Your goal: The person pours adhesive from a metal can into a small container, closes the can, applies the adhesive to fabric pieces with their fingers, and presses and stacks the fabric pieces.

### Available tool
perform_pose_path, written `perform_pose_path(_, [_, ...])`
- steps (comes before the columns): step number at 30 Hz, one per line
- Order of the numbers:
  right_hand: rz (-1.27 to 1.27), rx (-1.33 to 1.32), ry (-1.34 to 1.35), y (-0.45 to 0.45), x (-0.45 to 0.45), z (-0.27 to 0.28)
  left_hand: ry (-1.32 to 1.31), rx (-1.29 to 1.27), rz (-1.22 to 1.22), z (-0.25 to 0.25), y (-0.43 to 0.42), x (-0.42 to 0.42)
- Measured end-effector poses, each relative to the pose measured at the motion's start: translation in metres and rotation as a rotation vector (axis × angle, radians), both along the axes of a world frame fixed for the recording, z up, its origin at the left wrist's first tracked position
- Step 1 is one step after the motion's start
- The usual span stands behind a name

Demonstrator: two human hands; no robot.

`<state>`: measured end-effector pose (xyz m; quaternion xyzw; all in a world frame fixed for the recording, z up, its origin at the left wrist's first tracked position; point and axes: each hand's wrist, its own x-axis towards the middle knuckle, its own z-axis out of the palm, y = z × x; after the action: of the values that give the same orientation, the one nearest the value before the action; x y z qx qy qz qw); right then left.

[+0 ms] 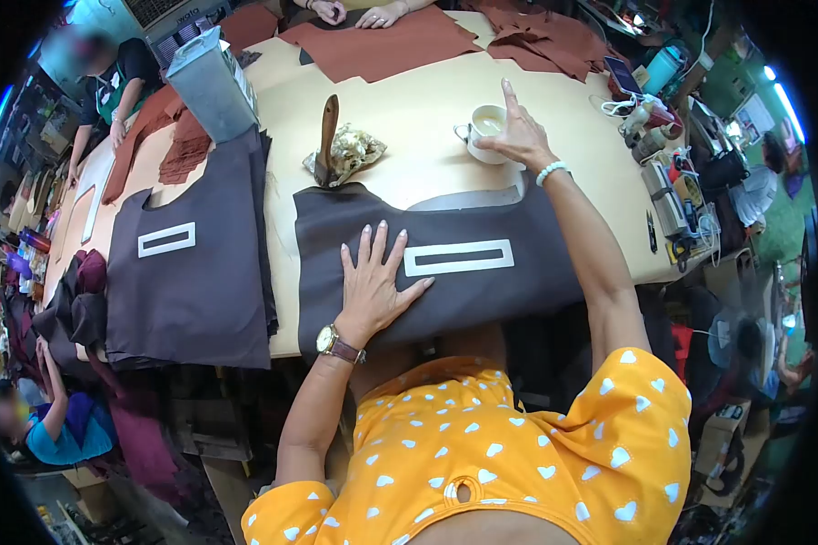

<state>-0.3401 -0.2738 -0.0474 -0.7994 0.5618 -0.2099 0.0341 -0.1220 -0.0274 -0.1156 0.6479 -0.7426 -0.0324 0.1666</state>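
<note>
My left hand [371, 284] lies flat with its fingers spread on a dark fabric piece [327, 245]. Just right of its fingertips, a white rectangular frame-shaped strip [503, 246] is on that fabric. My right hand [520, 136] is raised at the right side of a white mug [487, 156], index finger stretched out and thumb across the mug's near side; whether it touches the mug is unclear. Pale contents show inside the mug. A wooden-handled brush [328, 132] leans on a crumpled, plastic-like bundle [362, 150] beyond the fabric.
To the left lies a stack of dark fabric pieces [191, 300] bearing a similar white strip [166, 239]; a metal can [211, 86] stands on its far end. Rust-coloured fabric [382, 45] lies before another person's hands [382, 14]. Tools and cords [682, 204] crowd the table's right edge.
</note>
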Motion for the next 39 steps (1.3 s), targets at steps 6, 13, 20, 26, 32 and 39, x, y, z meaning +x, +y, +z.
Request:
perform_pose_path(6, [0.041, 0.012, 0.09, 0.001, -0.01, -0.004, 0.017, -0.025, 0.073, -0.002, 0.002, -0.006])
perform_pose_path(13, [0.063, 0.052, 0.416, 0.006, -0.007, 0.001, 0.019, -0.029, 0.099, -0.002, 0.002, -0.009])
perform_pose_path(20, [0.015, -0.079, 0.39, 0.009, 0.002, 0.006, 0.024, -0.04, 0.104, -0.001, 0.002, -0.009])
perform_pose_path(26, [0.019, -0.22, 0.397, 0.033, -0.023, 0.006, 0.023, -0.056, 0.101, -0.001, 0.002, -0.009])
perform_pose_path(32, [0.055, -0.212, 0.363, 0.052, -0.025, -0.003, 0.014, -0.082, 0.099, -0.003, 0.002, -0.009])
perform_pose_path(39, [0.135, -0.195, -0.042, 0.117, -0.042, -0.002, 0.019, -0.045, 0.105, 0.0, 0.001, -0.009])
